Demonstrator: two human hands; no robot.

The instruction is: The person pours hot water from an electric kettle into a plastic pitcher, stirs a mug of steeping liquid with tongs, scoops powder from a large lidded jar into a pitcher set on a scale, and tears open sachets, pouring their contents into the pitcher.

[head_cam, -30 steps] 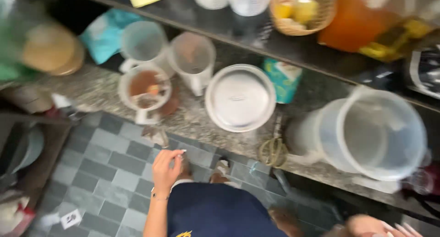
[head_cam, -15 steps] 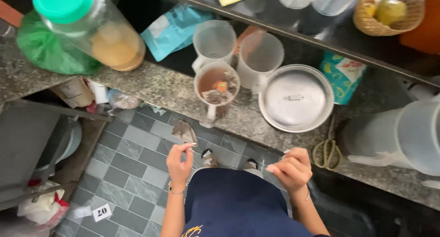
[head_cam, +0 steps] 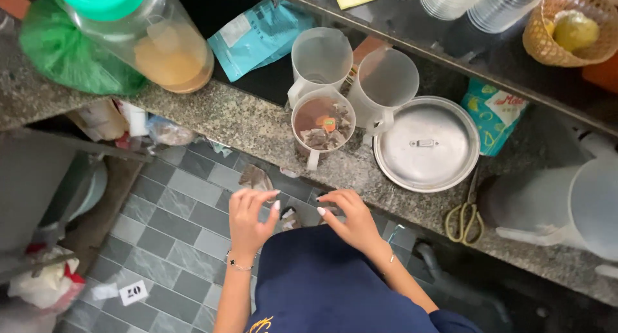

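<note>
Upper left of frame: clear jar with green lid (head_cam: 138,33) lies tilted on the granite counter (head_cam: 251,123), orange-tan contents inside, green plastic bag (head_cam: 61,56) just behind and left of it. Lower left: grey tiled floor (head_cam: 174,230) with scraps of litter and a small white tag (head_cam: 134,292).

Centre bottom: left hand (head_cam: 250,218) hovers over the floor just below the counter edge, fingers apart and curled, holding nothing visible. A small brown scrap (head_cam: 255,177) sits just above its fingertips; contact can't be told. Thin bracelet on the wrist. Right hand (head_cam: 352,220) is just beside it, fingers loosely spread, palm down, empty as far as visible, fingertips near the counter edge. Both hands sit above a dark navy garment (head_cam: 335,288).

Centre top: teal packet (head_cam: 257,37) behind the counter ledge. Three plastic pitchers clustered, touching or nearly so: two empty ones (head_cam: 320,59) (head_cam: 389,82) at the back, and the front pitcher (head_cam: 320,123) holding brown liquid with tea-bag-like bits and an orange piece. It's directly above the hands, apart from them.

Right of centre: round metal lid (head_cam: 426,144) flat on the counter, touching the right pitcher. Yellow-handled scissors (head_cam: 465,218) below its right edge. A second teal packet (head_cam: 496,111) behind. Far right: large translucent tub (head_cam: 579,207). Upper right: wicker basket (head_cam: 570,24) with yellowish fruit on the shelf.
</note>
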